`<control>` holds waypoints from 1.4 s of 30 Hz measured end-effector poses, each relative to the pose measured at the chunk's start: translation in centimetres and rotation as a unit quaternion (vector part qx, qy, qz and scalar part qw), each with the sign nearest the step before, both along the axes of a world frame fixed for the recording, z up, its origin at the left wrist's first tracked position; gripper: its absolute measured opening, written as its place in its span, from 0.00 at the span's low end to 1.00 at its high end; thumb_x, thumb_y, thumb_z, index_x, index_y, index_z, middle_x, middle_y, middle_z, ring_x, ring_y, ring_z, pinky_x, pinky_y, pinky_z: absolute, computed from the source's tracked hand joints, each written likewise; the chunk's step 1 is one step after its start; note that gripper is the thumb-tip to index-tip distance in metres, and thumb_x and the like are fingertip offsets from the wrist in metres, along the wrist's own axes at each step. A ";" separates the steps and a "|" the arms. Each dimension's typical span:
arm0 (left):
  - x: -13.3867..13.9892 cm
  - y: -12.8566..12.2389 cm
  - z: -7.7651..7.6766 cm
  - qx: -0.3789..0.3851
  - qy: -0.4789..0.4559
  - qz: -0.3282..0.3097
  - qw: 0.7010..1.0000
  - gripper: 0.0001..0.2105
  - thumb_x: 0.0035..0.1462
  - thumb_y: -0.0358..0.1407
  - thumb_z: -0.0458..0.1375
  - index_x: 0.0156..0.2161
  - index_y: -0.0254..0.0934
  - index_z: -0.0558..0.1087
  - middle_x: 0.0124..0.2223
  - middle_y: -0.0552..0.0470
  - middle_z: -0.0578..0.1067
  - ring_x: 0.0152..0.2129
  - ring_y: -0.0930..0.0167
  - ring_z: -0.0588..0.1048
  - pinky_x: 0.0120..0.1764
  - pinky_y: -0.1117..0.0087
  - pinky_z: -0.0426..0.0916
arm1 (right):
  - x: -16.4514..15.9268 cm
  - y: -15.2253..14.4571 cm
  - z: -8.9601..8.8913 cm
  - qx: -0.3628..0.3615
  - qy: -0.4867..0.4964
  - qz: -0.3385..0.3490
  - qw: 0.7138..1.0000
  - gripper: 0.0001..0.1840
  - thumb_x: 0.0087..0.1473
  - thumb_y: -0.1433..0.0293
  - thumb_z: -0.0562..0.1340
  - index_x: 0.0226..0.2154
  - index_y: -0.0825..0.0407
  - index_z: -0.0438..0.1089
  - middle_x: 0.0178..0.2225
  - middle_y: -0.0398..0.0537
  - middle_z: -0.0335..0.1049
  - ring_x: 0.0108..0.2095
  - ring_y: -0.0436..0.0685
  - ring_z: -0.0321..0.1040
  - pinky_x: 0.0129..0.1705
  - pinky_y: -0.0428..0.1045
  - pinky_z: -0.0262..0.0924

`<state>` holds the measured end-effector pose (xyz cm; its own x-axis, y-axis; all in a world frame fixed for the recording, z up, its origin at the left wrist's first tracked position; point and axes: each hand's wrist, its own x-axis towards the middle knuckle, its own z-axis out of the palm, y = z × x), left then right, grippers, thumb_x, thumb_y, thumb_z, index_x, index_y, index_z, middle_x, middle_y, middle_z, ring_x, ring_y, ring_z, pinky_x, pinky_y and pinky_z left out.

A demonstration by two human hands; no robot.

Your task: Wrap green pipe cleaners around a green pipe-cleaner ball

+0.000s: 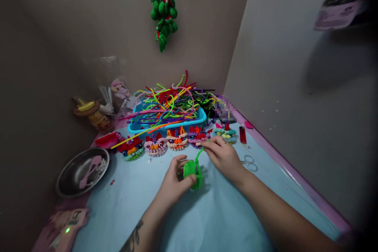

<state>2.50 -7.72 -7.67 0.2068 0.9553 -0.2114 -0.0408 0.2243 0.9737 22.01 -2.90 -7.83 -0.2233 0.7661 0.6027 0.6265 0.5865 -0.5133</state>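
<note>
Over the blue table covering, my left hand (174, 181) is closed around a bright green bundle of coiled pipe cleaner (189, 168), with the thumb pressed on its near side. One fuzzy green strand (199, 154) rises from the bundle to my right hand (222, 158). The fingertips of that hand pinch the strand's upper end. Just beyond the hands stands a row of several colourful fuzzy animal heads, among them an orange and cream one (177, 138) and a purple and red one (197, 135).
A blue tray (138, 129) heaped with loose pipe cleaners (171, 104) stands at the back. Scissors (250, 163) and a red lighter-like object (242, 135) lie to the right. At left are a metal bowl (66, 183) and a pink glue gun-like device (71, 228). Walls close in behind.
</note>
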 end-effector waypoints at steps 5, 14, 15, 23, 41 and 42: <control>0.0 0.1 0.2 -0.003 0.003 -0.011 1.000 0.28 0.40 0.37 0.65 0.47 0.39 0.61 0.46 0.43 0.72 0.39 0.64 0.74 0.40 0.64 0.68 | 0.0 0.2 -0.2 0.008 -0.060 0.034 0.998 0.09 0.58 0.72 0.57 0.37 0.49 0.73 0.36 0.52 0.69 0.39 0.59 0.65 0.41 0.54 0.63; -0.2 0.1 0.3 -0.004 0.018 -0.021 1.000 0.27 0.41 0.37 0.64 0.47 0.38 0.59 0.46 0.44 0.72 0.38 0.66 0.73 0.40 0.64 0.67 | 0.0 0.2 -0.3 -0.051 -0.020 0.096 0.994 0.10 0.57 0.76 0.54 0.39 0.50 0.68 0.39 0.52 0.69 0.42 0.58 0.66 0.44 0.54 0.63; -0.3 0.1 0.3 -0.003 0.015 -0.024 1.000 0.27 0.42 0.37 0.64 0.47 0.39 0.59 0.46 0.44 0.72 0.38 0.66 0.73 0.40 0.64 0.67 | 0.0 0.2 -0.3 -0.056 -0.021 0.099 0.993 0.11 0.57 0.77 0.54 0.40 0.50 0.67 0.40 0.52 0.69 0.43 0.58 0.66 0.45 0.54 0.63; -0.2 0.2 0.3 0.003 0.021 -0.025 0.999 0.26 0.42 0.35 0.63 0.47 0.38 0.58 0.46 0.43 0.72 0.39 0.65 0.74 0.41 0.63 0.68 | 0.1 0.2 -0.3 -0.084 -0.019 0.117 0.989 0.09 0.56 0.77 0.54 0.34 0.51 0.68 0.35 0.50 0.69 0.38 0.56 0.66 0.41 0.52 0.61; -0.2 -0.1 -2.1 0.189 0.218 0.049 0.956 0.27 0.51 0.35 0.60 0.54 0.39 0.54 0.54 0.40 0.68 0.50 0.62 0.70 0.50 0.57 0.67 | -2.5 -2.3 0.9 -0.255 0.234 0.121 0.931 0.03 0.51 0.73 0.58 0.29 0.52 0.68 0.28 0.43 0.67 0.30 0.52 0.65 0.33 0.47 0.59; -0.2 -0.1 -2.2 0.193 0.217 0.052 0.955 0.27 0.51 0.36 0.60 0.54 0.40 0.54 0.54 0.40 0.68 0.50 0.62 0.70 0.50 0.57 0.67 | -2.5 -2.2 1.0 -0.243 0.221 0.119 0.937 0.04 0.50 0.74 0.58 0.28 0.52 0.68 0.29 0.44 0.67 0.31 0.52 0.65 0.33 0.47 0.59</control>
<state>2.29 -7.86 -9.84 0.0789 0.9901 0.1163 0.3837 -0.1379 0.9131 19.49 -5.09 -6.85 -0.2341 0.9341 0.2694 0.1714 0.3125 -0.9343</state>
